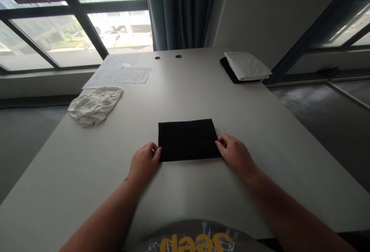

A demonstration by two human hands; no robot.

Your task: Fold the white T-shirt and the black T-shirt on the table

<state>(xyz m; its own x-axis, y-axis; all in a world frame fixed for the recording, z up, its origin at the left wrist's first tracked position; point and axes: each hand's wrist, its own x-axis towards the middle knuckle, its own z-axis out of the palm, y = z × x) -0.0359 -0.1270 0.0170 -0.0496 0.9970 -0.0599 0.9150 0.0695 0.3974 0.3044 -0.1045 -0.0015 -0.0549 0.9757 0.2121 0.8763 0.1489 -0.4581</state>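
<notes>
A black cloth (187,139), folded into a flat rectangle, lies on the white table (179,90) in front of me. My left hand (143,162) rests at the cloth's near left corner with its fingers curled and the thumb touching the edge. My right hand (234,154) sits at the near right corner, fingers curled and pinching the cloth's edge.
A crumpled white cloth (94,105) lies at the left of the table. Paper sheets (118,73) lie beyond it. At the far right, a folded white cloth (247,66) rests on a folded black one (228,71). Windows and a curtain (180,11) stand behind the table.
</notes>
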